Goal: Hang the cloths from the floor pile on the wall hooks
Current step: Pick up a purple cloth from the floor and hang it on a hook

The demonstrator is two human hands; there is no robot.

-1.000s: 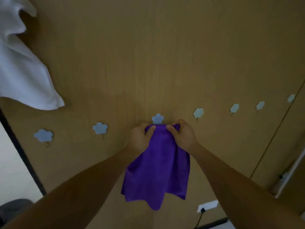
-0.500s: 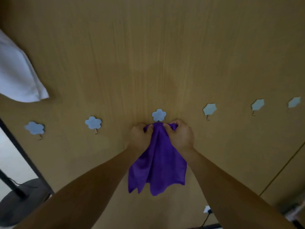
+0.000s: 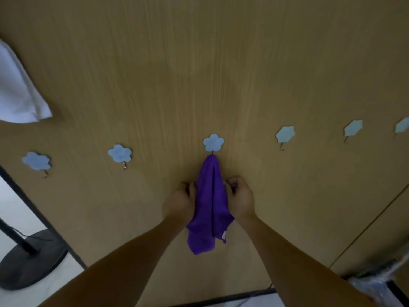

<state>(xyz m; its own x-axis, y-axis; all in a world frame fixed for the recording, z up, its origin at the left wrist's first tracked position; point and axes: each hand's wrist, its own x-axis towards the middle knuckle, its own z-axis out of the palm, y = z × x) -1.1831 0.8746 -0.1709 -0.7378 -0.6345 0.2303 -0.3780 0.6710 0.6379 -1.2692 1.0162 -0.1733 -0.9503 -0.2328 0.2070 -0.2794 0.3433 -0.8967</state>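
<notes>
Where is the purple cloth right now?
The purple cloth hangs in the middle of the head view from the flower hook on the wooden wall, between the left hand and right hand.

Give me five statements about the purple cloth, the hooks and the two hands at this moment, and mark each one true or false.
1. The purple cloth hangs from the flower-shaped hook in the middle of the row. True.
2. The left hand is on the cloth's left edge and the right hand on its right edge. True.
3. Every hook in the row carries a cloth. False: the two hooks to the left and those to the right are bare.
4. The cloth is spread out flat and wide. False: it hangs gathered into a narrow bunch, peaked at the hook.
5. A white cloth shows at the upper left edge of the view. True.
</notes>
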